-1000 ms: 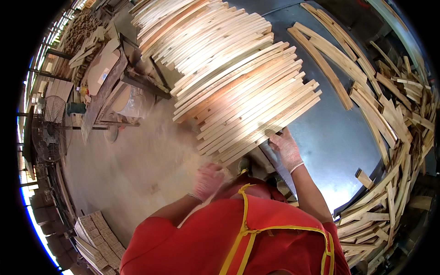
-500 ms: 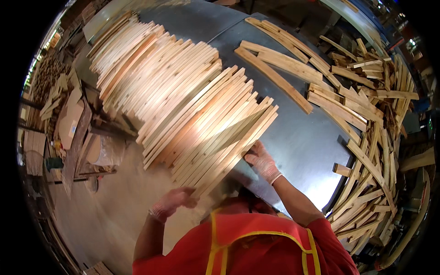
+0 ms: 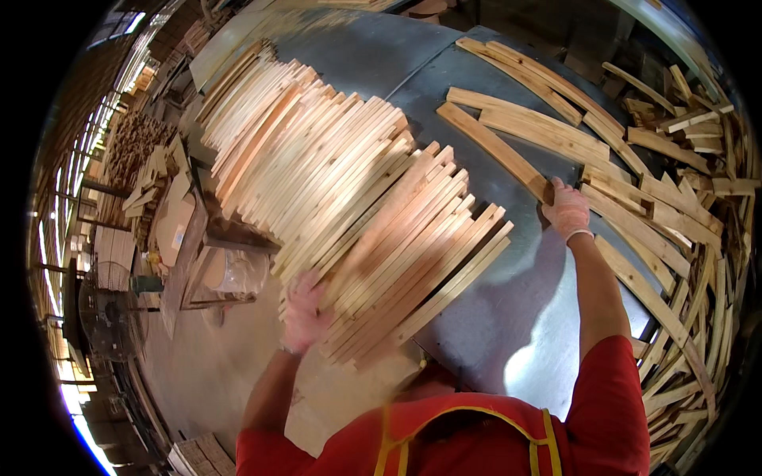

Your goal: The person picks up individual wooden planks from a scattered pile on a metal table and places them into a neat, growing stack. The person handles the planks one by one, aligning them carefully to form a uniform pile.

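We see the left hand [image 3: 304,311], gloved, pressed flat and open against the near ends of the stacked slats [image 3: 349,198]. The right hand [image 3: 567,208] grips the near end of a loose slat [image 3: 494,147] on the metal table [image 3: 508,317]. Bare metal lies between both hands; scrap slats [image 3: 675,214] crowd its right.

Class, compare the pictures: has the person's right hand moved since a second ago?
Yes. The right hand has left the near end of the stacked slats and reached right across the metal table to a loose slat.
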`<state>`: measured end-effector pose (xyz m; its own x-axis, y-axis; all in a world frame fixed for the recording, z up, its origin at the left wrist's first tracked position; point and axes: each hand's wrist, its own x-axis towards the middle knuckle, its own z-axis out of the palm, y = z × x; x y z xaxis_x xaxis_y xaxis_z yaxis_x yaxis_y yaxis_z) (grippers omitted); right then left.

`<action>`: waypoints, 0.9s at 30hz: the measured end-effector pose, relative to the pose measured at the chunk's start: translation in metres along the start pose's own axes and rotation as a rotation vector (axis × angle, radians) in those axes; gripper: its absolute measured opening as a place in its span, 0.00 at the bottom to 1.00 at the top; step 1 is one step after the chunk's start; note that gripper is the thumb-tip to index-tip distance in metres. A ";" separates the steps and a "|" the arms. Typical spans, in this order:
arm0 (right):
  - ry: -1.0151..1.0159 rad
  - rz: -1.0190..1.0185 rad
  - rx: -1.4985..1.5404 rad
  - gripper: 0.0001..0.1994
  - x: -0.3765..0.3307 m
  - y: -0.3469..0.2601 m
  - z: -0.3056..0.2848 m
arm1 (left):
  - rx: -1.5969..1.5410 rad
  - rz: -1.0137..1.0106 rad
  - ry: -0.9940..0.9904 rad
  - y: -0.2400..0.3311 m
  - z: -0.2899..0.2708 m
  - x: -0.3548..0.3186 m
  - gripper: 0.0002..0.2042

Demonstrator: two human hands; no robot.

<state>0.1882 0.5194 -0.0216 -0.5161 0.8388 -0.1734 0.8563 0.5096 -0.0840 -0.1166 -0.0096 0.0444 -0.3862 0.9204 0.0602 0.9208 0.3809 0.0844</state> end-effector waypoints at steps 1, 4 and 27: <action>0.006 0.001 0.180 0.28 -0.005 0.005 0.001 | 0.002 -0.091 -0.025 -0.003 0.004 0.009 0.38; 0.111 0.005 0.728 0.21 -0.042 0.038 0.018 | -0.022 -0.298 -0.142 -0.009 0.009 0.044 0.44; -0.778 -0.385 0.748 0.36 -0.313 -0.185 0.082 | 0.142 -0.096 0.149 -0.012 0.049 0.051 0.45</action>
<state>0.1928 0.1474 -0.0324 -0.8185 0.1731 -0.5479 0.5746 0.2469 -0.7803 -0.1447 0.0376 -0.0021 -0.4669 0.8601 0.2055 0.8737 0.4846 -0.0434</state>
